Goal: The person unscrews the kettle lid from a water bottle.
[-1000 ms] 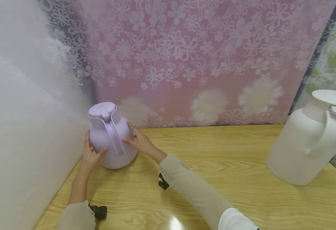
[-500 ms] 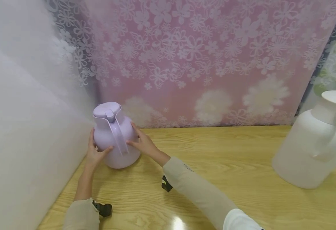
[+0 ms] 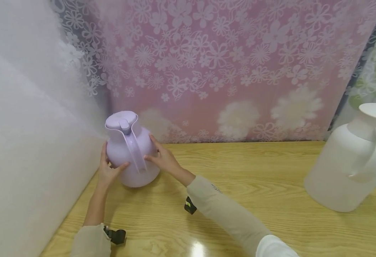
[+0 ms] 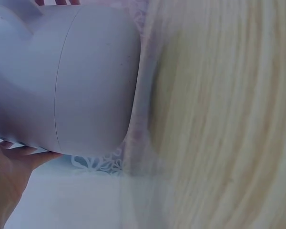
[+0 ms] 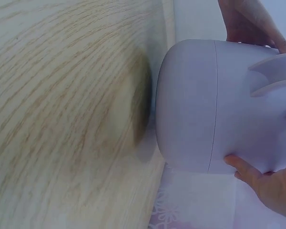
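A lilac thermos jug [image 3: 123, 150] with a lid, thumb lever and handle is held between both hands near the back left corner. My left hand [image 3: 108, 173] grips its left side, thumb on the front below the belly. On the opposite side my right hand [image 3: 163, 159] holds it, thumb beside the handle [image 3: 134, 151]. In the left wrist view a narrow gap shows between the jug's base [image 4: 100, 86] and the table. The right wrist view shows the base [image 5: 181, 105] apart from the wood too, above its dark reflection. Some fingers are hidden behind the jug.
A larger white jug [image 3: 342, 167] stands on the right of the wood-grain table [image 3: 239, 167]. A white wall [image 3: 40, 142] closes the left side, near the left hand. A pink floral curtain [image 3: 207, 71] hangs behind the table.
The view shifts slightly at first. Since half a second ago, both hands have brought the lilac jug slightly up and to the right. The white jug stays where it stands.
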Action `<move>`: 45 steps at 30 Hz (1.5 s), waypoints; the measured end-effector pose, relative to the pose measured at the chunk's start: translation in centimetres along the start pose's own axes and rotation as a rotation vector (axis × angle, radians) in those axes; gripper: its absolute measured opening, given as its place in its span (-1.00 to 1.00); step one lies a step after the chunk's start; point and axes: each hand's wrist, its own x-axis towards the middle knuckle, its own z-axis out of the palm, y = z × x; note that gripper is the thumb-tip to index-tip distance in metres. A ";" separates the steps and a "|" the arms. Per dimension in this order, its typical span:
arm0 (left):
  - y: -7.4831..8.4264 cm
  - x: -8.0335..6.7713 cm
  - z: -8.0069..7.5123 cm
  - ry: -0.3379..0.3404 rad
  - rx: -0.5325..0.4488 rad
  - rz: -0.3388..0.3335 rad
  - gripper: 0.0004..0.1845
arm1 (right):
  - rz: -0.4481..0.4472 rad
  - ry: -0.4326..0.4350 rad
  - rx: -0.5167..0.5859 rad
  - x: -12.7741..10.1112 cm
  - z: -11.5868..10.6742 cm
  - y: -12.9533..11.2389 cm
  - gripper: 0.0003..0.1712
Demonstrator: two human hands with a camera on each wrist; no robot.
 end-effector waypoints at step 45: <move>8.8 -2.3 4.3 -0.143 -0.124 0.018 0.00 | 0.045 0.195 -0.011 -5.7 -5.6 -1.3 -0.16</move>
